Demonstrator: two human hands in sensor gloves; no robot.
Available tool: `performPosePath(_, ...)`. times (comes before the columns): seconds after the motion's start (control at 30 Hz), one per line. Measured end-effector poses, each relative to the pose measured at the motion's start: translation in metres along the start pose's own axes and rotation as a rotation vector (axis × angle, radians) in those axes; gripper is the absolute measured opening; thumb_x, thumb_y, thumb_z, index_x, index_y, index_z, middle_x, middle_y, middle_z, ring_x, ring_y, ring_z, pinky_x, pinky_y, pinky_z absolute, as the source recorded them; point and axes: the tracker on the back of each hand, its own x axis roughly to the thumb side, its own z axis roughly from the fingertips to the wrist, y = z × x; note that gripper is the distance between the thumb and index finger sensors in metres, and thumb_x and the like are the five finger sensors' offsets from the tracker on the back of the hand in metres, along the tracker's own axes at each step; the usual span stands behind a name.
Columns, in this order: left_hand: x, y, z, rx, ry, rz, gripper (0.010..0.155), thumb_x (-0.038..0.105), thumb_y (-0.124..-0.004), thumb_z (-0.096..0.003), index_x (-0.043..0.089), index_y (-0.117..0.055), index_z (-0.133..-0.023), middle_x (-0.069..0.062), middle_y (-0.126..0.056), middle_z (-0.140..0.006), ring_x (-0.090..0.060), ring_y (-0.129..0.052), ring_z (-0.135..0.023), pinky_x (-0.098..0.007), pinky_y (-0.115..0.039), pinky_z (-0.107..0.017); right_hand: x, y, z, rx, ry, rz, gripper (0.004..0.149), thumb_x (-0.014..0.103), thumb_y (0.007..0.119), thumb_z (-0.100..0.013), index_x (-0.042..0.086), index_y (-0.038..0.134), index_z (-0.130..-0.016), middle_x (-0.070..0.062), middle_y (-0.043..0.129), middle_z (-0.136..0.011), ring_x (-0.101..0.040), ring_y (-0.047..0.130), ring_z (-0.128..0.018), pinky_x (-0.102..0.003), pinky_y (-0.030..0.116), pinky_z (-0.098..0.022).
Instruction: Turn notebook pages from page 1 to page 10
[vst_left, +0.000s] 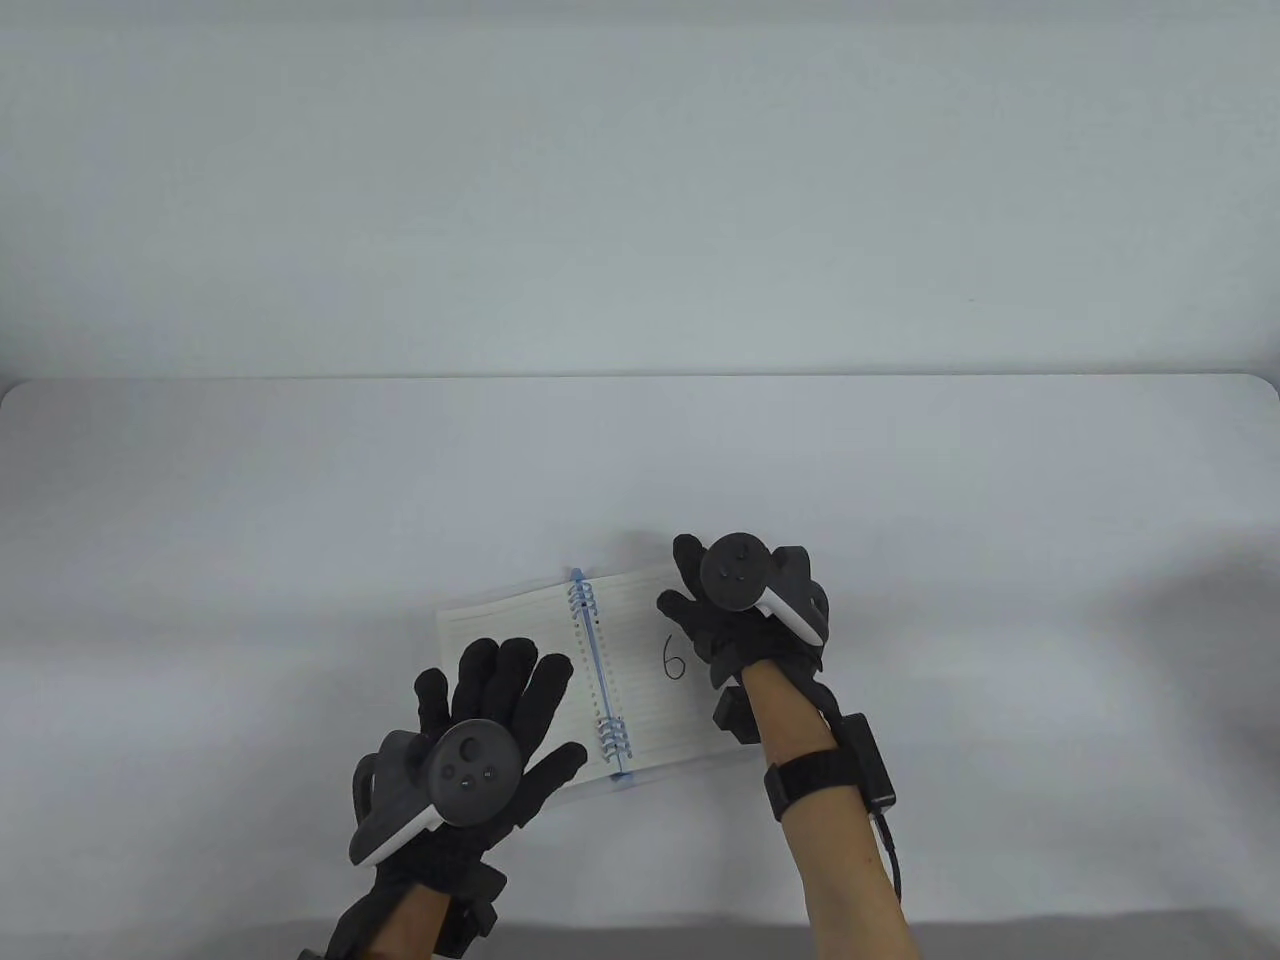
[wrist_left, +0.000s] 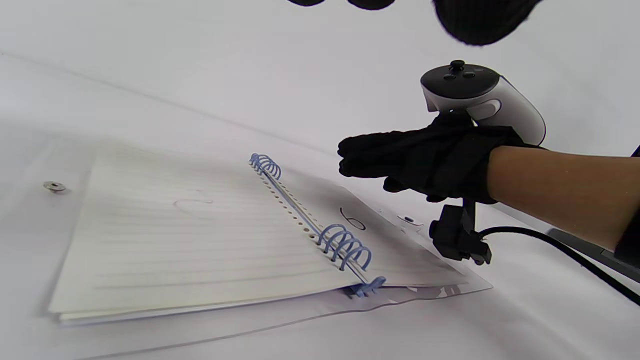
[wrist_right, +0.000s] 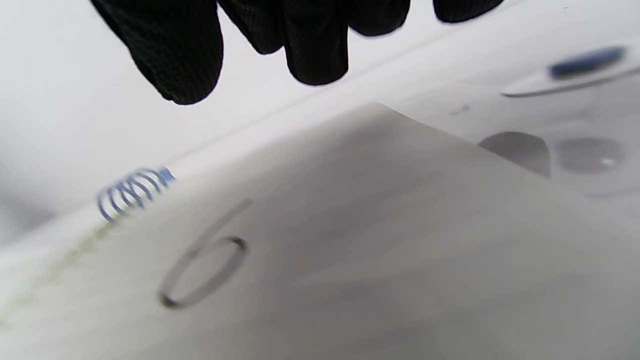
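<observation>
Plainly, the notebook lies open on the bench, near the person, its blue wire spine running away from them with a slight lean, so the pages hinge left and right about that line. The right-hand page bears a handwritten 6, which I take to mean roughly half the turns are done.

That page's free edge lies on the right, directly under the right hand, so this hand is the nearer one for the next turn. Its grip is loosely curled, fingertips hanging just above the far right part of the page; in the right wrist view they look apart from the paper and pinch nothing.

The left hand sits over the near left page, fingers spread and empty; whether it presses the paper I cannot tell.

I judge the next move must catch the right edge and swing it leftward across the spine.
</observation>
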Motion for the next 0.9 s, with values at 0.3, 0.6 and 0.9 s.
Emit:
performPosePath(0.3,0.0,0.0,0.0,-0.004,-0.002,0.002,0.077,0.066,-0.053,-0.0585,0.041,-0.017,-0.122,0.0,-0.015,-0.132,-0.033,-0.008,-0.122,-0.06,-0.002,-0.08,-0.007,0.014,-0.004,0.14,0.045,0.114,0.078,0.043,0.076,-0.057,0.016,0.031,-0.115,-0.009,0.039,-0.119,-0.036,0.018,-0.105,-0.063,0.029,-0.07)
performPosePath(0.6,0.001,0.0,0.0,-0.006,-0.001,0.001,0.077,0.066,-0.053,-0.0586,0.041,-0.017,-0.122,0.0,-0.015,-0.132,-0.034,-0.009,-0.122,-0.06,-0.002,-0.08,-0.003,0.015,-0.003,0.156,0.039,0.151,0.074,0.04,0.077,-0.057,0.019,0.034,-0.114,-0.006,0.044,-0.118,-0.034,0.021,-0.105,-0.063,0.03,-0.07)
performPosePath(0.9,0.001,0.0,0.0,-0.01,-0.002,-0.005,0.078,0.066,-0.053,-0.0585,0.041,-0.017,-0.122,0.0,-0.015,-0.132,-0.033,-0.008,-0.122,-0.06,-0.002,-0.08,0.008,0.011,0.001,0.073,-0.008,0.166,0.071,0.034,0.083,-0.054,0.018,0.045,-0.111,-0.003,0.064,-0.111,-0.032,0.036,-0.105,-0.063,0.035,-0.07)
